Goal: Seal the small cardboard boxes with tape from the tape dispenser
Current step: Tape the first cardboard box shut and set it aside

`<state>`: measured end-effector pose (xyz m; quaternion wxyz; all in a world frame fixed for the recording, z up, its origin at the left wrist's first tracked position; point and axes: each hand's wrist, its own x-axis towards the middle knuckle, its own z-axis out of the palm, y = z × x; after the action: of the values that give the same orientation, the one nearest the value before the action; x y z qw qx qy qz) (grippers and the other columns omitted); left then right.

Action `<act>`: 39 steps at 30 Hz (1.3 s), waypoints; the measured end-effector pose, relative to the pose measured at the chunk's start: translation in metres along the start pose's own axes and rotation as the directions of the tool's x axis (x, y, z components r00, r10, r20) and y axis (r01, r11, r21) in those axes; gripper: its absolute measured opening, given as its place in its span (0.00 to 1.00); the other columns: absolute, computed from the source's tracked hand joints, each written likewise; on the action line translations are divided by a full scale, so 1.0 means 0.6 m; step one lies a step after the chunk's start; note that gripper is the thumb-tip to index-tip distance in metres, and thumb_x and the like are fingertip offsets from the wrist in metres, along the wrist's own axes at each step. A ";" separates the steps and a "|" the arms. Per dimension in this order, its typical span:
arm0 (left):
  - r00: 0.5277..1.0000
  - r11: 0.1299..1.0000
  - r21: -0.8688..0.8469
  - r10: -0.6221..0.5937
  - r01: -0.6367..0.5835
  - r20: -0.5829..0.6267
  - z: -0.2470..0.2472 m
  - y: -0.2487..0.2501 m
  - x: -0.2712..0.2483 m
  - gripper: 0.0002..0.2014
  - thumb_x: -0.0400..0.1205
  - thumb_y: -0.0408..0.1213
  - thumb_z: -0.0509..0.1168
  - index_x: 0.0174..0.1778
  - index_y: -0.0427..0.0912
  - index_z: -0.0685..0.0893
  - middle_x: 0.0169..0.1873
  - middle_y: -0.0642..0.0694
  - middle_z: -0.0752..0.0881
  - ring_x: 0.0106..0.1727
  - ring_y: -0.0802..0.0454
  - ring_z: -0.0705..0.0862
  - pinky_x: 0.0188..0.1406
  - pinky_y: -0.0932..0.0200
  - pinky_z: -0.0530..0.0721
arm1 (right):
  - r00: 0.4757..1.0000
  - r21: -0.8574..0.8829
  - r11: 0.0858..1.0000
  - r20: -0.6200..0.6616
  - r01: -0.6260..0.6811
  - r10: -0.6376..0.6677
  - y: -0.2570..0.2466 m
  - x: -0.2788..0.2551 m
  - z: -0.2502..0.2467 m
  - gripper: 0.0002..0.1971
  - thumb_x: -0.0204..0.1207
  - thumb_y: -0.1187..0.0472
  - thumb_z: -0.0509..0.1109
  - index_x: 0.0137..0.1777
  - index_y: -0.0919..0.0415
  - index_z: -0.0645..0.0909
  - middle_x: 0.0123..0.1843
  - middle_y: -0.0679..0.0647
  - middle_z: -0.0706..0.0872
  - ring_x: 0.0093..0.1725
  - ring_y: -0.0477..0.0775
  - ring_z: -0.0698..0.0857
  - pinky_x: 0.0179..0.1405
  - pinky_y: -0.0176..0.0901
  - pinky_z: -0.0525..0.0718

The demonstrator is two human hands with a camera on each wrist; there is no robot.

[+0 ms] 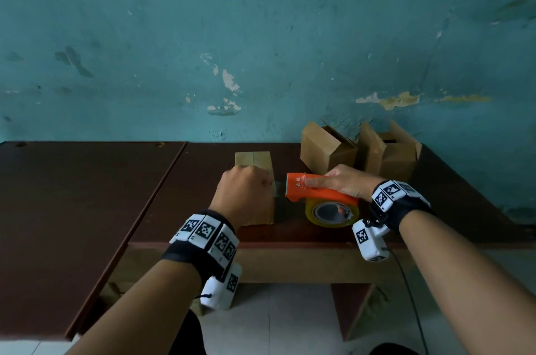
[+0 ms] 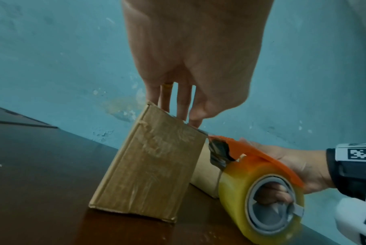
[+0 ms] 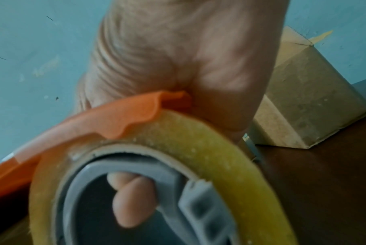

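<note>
Desk [image 1: 87,195] surface, dark reddish-brown, fills my head view under a peeling teal wall [image 1: 261,35]. Starting at the left, my left hand [image 1: 246,195] rests on top of the small cardboard box [image 1: 255,160] that stands just left of centre; in the left wrist view its straight fingers [image 2: 183,106] press down on the top edge, so that grip is flat and not curled around anything. This box is plain tan card, taller than it is wide, and its near face carries a glossy, wrinkled layer of clear tape [image 2: 156,149] running down it. Just beside it on the right, my right hand [image 1: 348,183] grips the tape dispenser [image 1: 316,189], the palm over its orange shell and fingertips [image 3: 133,207] curled through the grey core. The dispenser's toothed front end sits at the box's upper right edge, and I cannot tell whether it touches the card. Its roll [image 1: 332,212], a yellowish translucent one, hangs below the shell near the desk. Farther right, against the wall, stand two more cardboard boxes [image 1: 327,151] [image 1: 391,157] of the same tan card, with their top flaps raised.
</note>
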<state>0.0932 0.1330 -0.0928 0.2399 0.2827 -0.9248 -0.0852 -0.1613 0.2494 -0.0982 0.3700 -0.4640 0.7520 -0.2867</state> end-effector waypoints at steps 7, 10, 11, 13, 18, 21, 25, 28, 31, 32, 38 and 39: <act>0.991 0.996 -0.082 -0.037 0.026 -0.128 0.024 0.016 -0.003 0.16 0.89 0.46 0.67 0.37 0.43 0.82 0.41 0.48 0.87 0.38 0.44 0.86 0.35 0.54 0.77 | 1.000 0.021 1.000 -0.009 0.012 -0.012 0.004 -0.001 0.000 0.49 0.51 0.19 0.83 0.50 0.67 0.89 0.45 0.69 0.95 0.39 0.66 0.91 0.40 0.50 0.91; 0.993 0.995 -0.096 -0.023 0.012 -0.115 0.025 0.023 -0.013 0.10 0.90 0.40 0.66 0.44 0.41 0.80 0.60 0.41 0.88 0.47 0.36 0.88 0.47 0.40 0.87 | 1.000 0.021 1.000 -0.012 0.016 -0.016 0.004 -0.003 0.002 0.49 0.49 0.18 0.83 0.49 0.65 0.90 0.47 0.70 0.95 0.45 0.69 0.91 0.55 0.62 0.90; 0.996 0.996 -0.077 -0.042 0.036 -0.077 0.025 0.026 -0.015 0.09 0.91 0.41 0.64 0.49 0.40 0.80 0.61 0.42 0.87 0.51 0.37 0.88 0.56 0.38 0.86 | 1.000 0.015 1.000 -0.006 0.016 -0.016 0.003 -0.004 0.002 0.49 0.50 0.18 0.82 0.50 0.66 0.89 0.47 0.69 0.95 0.46 0.69 0.91 0.57 0.63 0.90; 0.995 0.996 0.000 -0.094 0.094 0.024 0.025 0.026 -0.012 0.11 0.92 0.45 0.60 0.61 0.41 0.80 0.63 0.45 0.86 0.62 0.40 0.85 0.68 0.42 0.78 | 1.000 0.030 0.999 0.007 0.021 -0.021 0.001 -0.007 0.002 0.47 0.58 0.23 0.82 0.55 0.69 0.88 0.48 0.70 0.94 0.41 0.67 0.92 0.50 0.58 0.93; 0.981 0.998 -0.024 -0.048 0.053 0.187 0.023 0.011 0.006 0.22 0.95 0.40 0.52 0.85 0.42 0.72 0.89 0.40 0.65 0.91 0.43 0.57 0.89 0.46 0.50 | 0.999 0.064 0.998 0.034 0.023 -0.025 0.004 -0.015 0.001 0.53 0.57 0.23 0.83 0.62 0.74 0.86 0.50 0.73 0.93 0.40 0.66 0.92 0.29 0.43 0.92; 0.979 0.999 -0.010 -0.028 0.031 0.203 0.022 0.008 0.009 0.23 0.95 0.39 0.50 0.88 0.42 0.68 0.90 0.41 0.63 0.92 0.45 0.55 0.88 0.49 0.49 | 0.999 0.042 0.999 0.042 0.029 -0.031 0.006 -0.018 -0.001 0.58 0.53 0.19 0.82 0.63 0.74 0.86 0.51 0.72 0.94 0.49 0.76 0.92 0.45 0.55 0.96; 0.978 1.000 -0.016 -0.006 0.009 0.207 0.017 0.004 0.008 0.22 0.95 0.39 0.51 0.86 0.39 0.71 0.87 0.42 0.68 0.90 0.47 0.58 0.86 0.50 0.52 | 0.998 0.042 0.998 0.043 0.043 -0.045 0.012 -0.024 -0.001 0.57 0.53 0.18 0.81 0.61 0.72 0.87 0.50 0.70 0.95 0.50 0.77 0.93 0.56 0.63 0.93; 0.975 1.000 -0.014 0.000 0.004 0.222 0.015 0.004 0.009 0.22 0.95 0.39 0.51 0.85 0.38 0.71 0.86 0.41 0.68 0.90 0.46 0.59 0.86 0.50 0.53 | 0.998 0.056 0.997 0.038 0.056 -0.058 0.015 -0.031 -0.006 0.57 0.52 0.19 0.83 0.59 0.75 0.87 0.49 0.73 0.93 0.37 0.63 0.92 0.33 0.45 0.92; 0.973 1.000 -0.027 0.006 0.000 0.230 0.018 0.001 0.011 0.23 0.95 0.40 0.51 0.86 0.38 0.70 0.87 0.41 0.68 0.90 0.45 0.58 0.87 0.50 0.53 | 0.999 0.040 0.998 0.023 0.046 -0.047 0.022 -0.038 -0.016 0.54 0.57 0.21 0.82 0.59 0.76 0.86 0.50 0.74 0.93 0.42 0.69 0.92 0.32 0.44 0.92; 0.975 1.000 -0.029 0.007 0.000 0.224 0.020 -0.002 0.012 0.22 0.95 0.40 0.51 0.85 0.38 0.71 0.86 0.40 0.69 0.90 0.45 0.59 0.86 0.51 0.53 | 0.999 0.030 0.999 0.018 0.036 -0.036 0.024 -0.040 -0.019 0.55 0.57 0.21 0.82 0.60 0.76 0.86 0.50 0.74 0.93 0.45 0.72 0.91 0.33 0.44 0.92; 0.974 0.999 -0.040 -0.004 0.014 0.227 0.029 -0.009 0.017 0.22 0.95 0.39 0.50 0.85 0.39 0.71 0.87 0.42 0.68 0.91 0.45 0.57 0.87 0.48 0.54 | 0.999 -0.131 0.991 0.016 -0.034 0.036 0.002 -0.040 -0.023 0.56 0.53 0.15 0.78 0.56 0.72 0.89 0.45 0.67 0.95 0.38 0.63 0.93 0.34 0.41 0.90; 0.973 0.999 -0.038 -0.005 0.014 0.231 0.029 -0.009 0.017 0.22 0.95 0.40 0.50 0.86 0.40 0.71 0.87 0.43 0.67 0.91 0.45 0.56 0.88 0.48 0.53 | 0.999 -0.177 0.983 0.018 -0.047 0.051 -0.006 -0.037 -0.022 0.56 0.52 0.14 0.77 0.54 0.71 0.90 0.44 0.66 0.95 0.38 0.62 0.93 0.37 0.41 0.90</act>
<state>0.0799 0.1228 -0.1055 0.1356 0.2705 -0.9433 -0.1367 -0.1637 0.2692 -0.0816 0.3429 -0.4796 0.7814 -0.2045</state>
